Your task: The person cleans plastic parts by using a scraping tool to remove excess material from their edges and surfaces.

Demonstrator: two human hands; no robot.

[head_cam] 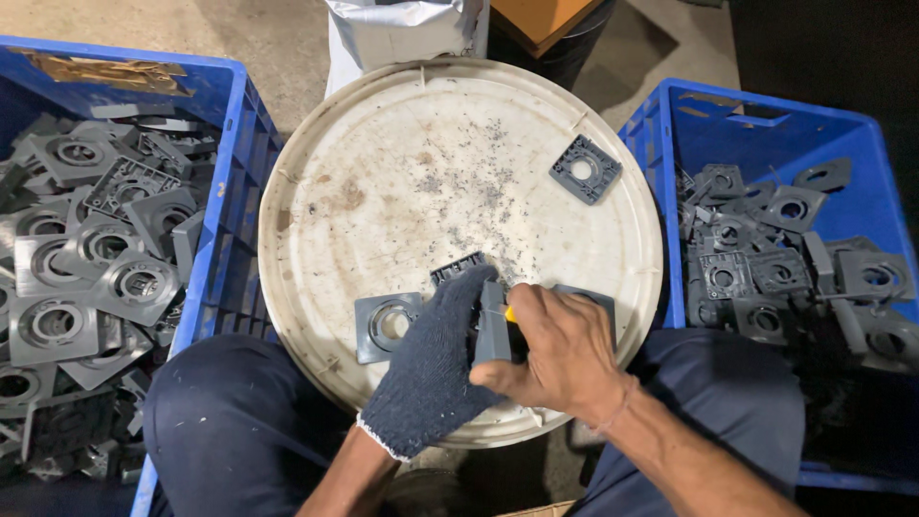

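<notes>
Centrally, gloved left hand (431, 369) and bare right hand (555, 349) each in closed grip on grey plate (492, 330), blue crates (225, 182) flanking round lid (383, 182).

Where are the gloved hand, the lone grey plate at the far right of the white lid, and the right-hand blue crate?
gloved left hand (436, 369), head view, back of the knit glove.
lone grey plate (585, 169), head view, its flat frame beside the round hole.
right blue crate (766, 129), head view, bare inner back wall.

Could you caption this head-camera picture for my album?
Gloved left hand and bare right hand hold a grey plastic plate over a round white lid between two blue crates.
</notes>
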